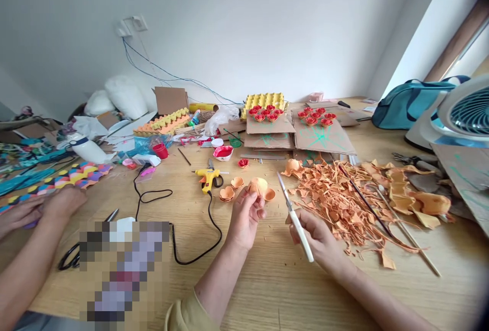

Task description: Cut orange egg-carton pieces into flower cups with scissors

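Observation:
My left hand (245,219) pinches an orange egg-carton cup (258,185) between thumb and fingers. In my right hand (311,234) is a white-handled cutting tool (301,235), its metal blade pointing up and away from me. Seen edge-on, it could be a knife or scissors; I cannot tell which. The blade stands apart from the cup, to its right. Another orange cup (270,195) lies on the table just behind my left hand. To the left sit more trimmed cups (226,194), some stacked. A heap of orange carton scraps (336,209) spreads beyond my right hand.
A yellow glue gun (207,179) trails its black cord across the table. Red paper flowers (316,116) rest on cardboard at the back. A co-worker's hands (57,206) are at a painted carton strip on the left. Sticks (412,234) lie on the scraps; a fan (458,112) stands right.

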Tool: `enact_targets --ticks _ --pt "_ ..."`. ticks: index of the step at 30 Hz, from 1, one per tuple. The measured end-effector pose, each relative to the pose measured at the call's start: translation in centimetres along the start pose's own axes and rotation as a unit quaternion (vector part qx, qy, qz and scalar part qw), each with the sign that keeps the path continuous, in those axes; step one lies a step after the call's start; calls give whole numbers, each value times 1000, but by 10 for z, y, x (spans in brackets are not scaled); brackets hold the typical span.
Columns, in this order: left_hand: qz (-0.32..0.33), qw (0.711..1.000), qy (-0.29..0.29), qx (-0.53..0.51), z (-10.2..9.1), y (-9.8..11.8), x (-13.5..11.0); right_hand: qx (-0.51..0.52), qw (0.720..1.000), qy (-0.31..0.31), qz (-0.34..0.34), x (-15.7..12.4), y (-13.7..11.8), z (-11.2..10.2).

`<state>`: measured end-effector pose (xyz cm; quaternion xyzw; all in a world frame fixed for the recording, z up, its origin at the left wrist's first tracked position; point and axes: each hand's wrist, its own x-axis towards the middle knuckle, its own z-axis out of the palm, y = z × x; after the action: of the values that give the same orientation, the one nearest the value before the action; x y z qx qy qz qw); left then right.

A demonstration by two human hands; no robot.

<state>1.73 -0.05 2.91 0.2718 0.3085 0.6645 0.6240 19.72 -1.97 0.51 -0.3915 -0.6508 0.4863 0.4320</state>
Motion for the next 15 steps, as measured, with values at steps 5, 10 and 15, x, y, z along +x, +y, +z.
enact_targets --ticks 5,10,15 --pt "-43 993 -72 87 3 -5 -6 91 995 22 35 7 1 -11" --pt "-91 970 -143 176 3 -10 -10 154 985 58 52 11 12 -14" --pt "-120 957 -169 201 3 -16 -11 199 975 78 66 9 13 -12"
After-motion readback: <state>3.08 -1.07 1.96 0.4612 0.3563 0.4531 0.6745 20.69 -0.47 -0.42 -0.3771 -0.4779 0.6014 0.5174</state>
